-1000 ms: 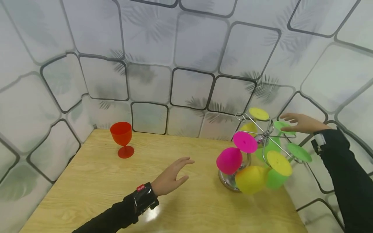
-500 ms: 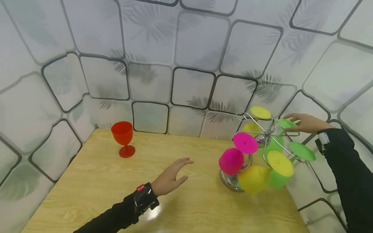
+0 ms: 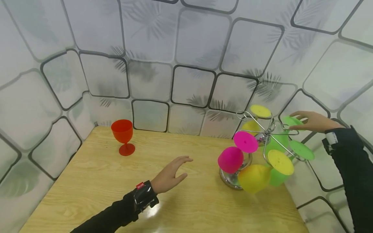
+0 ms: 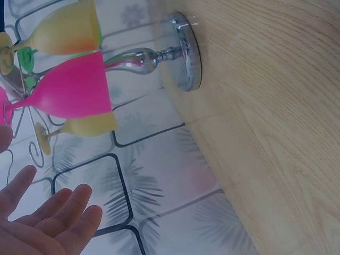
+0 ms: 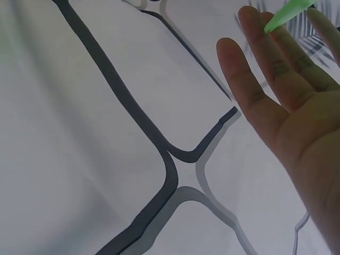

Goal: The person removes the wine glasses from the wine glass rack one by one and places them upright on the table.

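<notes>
The right hand [image 3: 311,121] pinches an upside-down light-green goblet [image 3: 282,138] by its foot, bowl below the grip; the left hand [image 3: 169,175] spreads wide.

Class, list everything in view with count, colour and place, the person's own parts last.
Backdrop: one, pale, patterned, behind.
Table: one, pale wood, in the foreground.
Rack: one, silver, table's right.
Red goblet: one, red, upright, table's left.
Magenta goblet: one, magenta, inverted, rack's left.
Yellow goblets: two, yellow, inverted, rack's front and rear.
Front green goblet: one, green, inverted, rack's right front.
Rear green goblet: one, green, inverted, rack's right rear.
Sleeves: two, black, lower left and right.
Wrist straps: two, dark, one per wrist.
Left hand: one, bare, over the table.
Right hand: one, bare, at the rear green goblet's foot, pinching it.
</notes>
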The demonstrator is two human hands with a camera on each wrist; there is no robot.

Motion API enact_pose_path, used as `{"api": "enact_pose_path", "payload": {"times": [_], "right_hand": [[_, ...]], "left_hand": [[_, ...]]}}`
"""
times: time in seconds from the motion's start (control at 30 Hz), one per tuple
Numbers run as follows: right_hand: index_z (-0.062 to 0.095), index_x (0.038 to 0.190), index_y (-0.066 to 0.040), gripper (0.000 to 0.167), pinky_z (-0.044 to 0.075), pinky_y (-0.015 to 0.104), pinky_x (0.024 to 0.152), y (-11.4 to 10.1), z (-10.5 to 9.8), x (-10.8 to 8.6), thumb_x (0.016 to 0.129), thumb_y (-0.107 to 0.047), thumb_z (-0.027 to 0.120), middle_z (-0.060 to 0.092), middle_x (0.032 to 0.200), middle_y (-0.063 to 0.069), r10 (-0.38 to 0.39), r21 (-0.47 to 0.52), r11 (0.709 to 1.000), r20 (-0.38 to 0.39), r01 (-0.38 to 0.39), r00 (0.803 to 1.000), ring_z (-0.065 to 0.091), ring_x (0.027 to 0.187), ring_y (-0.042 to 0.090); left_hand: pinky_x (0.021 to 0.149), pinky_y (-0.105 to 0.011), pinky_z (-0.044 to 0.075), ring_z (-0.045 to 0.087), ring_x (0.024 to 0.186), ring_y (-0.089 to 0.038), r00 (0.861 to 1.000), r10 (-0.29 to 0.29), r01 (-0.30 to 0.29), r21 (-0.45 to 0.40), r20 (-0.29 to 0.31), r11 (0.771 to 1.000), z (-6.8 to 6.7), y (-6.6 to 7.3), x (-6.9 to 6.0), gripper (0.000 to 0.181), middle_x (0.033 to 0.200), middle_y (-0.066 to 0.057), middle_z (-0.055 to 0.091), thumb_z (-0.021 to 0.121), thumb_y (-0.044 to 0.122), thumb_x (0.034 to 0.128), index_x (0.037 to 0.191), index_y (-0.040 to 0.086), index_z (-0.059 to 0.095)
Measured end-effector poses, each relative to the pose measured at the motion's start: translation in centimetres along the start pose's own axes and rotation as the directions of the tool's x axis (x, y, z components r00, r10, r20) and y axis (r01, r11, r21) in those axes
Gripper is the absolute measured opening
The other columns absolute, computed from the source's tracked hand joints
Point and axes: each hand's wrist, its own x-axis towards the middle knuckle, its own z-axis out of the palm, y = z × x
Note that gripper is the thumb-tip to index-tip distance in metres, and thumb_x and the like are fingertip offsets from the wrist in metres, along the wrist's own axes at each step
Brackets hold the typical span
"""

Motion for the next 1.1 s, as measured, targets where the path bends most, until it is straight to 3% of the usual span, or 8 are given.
{"api": "enact_pose_path", "payload": {"times": [0.13, 0.4, 0.6, 0.83, 1.1], "right_hand": [[0.036, 0.137, 0.005, 0.067, 0.048, 0.061, 0.074, 0.2, -0.1, -0.6, 0.089, -0.035, 0.062, 0.043, 0.125, 0.043, -0.003, 0.000, 1.000, 0.002, 0.003, 1.000, 0.044, 0.109, 0.063], [0.036, 0.137, 0.005, 0.067, 0.047, 0.063, 0.074, -0.1, -0.1, -1.7, 0.088, -0.032, 0.064, 0.044, 0.125, 0.042, -0.032, -0.001, 0.999, -0.012, 0.032, 0.999, 0.045, 0.107, 0.062], [0.037, 0.137, 0.002, 0.069, 0.047, 0.063, 0.076, -1.2, 0.0, -2.1, 0.086, -0.033, 0.066, 0.046, 0.126, 0.040, -0.029, -0.015, 0.999, -0.025, 0.029, 0.999, 0.047, 0.108, 0.059], [0.038, 0.137, 0.002, 0.069, 0.048, 0.060, 0.078, -2.4, -0.2, -1.0, 0.086, -0.033, 0.067, 0.047, 0.127, 0.038, -0.062, -0.006, 0.998, -0.031, 0.062, 0.998, 0.047, 0.111, 0.058], [0.040, 0.136, 0.002, 0.069, 0.048, 0.061, 0.080, -2.9, -0.8, 1.5, 0.086, -0.036, 0.067, 0.047, 0.126, 0.037, -0.050, -0.036, 0.998, -0.001, 0.050, 0.999, 0.049, 0.109, 0.057]], "left_hand": [[0.107, -0.049, 0.038, 0.038, 0.136, -0.029, 1.000, 0.005, -0.005, -0.004, -0.008, 1.000, 0.0, 0.0, -0.1, 0.048, 0.145, -0.013, 0.040, 0.058, 0.013, 0.0922, 0.137, 0.008, 0.043], [0.103, -0.050, 0.041, 0.042, 0.131, -0.033, 0.996, 0.073, -0.073, 0.022, -0.040, 0.997, 0.1, -0.2, -0.1, 0.047, 0.141, -0.016, 0.044, 0.059, 0.011, 0.0911, 0.135, 0.004, 0.045], [0.105, -0.048, 0.040, 0.043, 0.132, -0.029, 0.998, 0.060, -0.060, 0.003, -0.028, 0.998, 0.1, 0.0, 0.0, 0.048, 0.140, -0.013, 0.046, 0.060, 0.010, 0.0906, 0.136, 0.005, 0.045], [0.108, -0.046, 0.038, 0.041, 0.134, -0.026, 1.000, 0.018, -0.018, -0.008, -0.003, 1.000, 0.0, 0.0, 0.1, 0.047, 0.142, -0.011, 0.044, 0.058, 0.013, 0.0927, 0.137, 0.007, 0.044], [0.105, -0.044, 0.041, 0.045, 0.130, -0.025, 0.999, 0.033, -0.033, 0.018, -0.011, 0.999, -0.4, -0.2, 0.0, 0.049, 0.139, -0.009, 0.047, 0.060, 0.012, 0.0910, 0.136, 0.006, 0.044]]}}
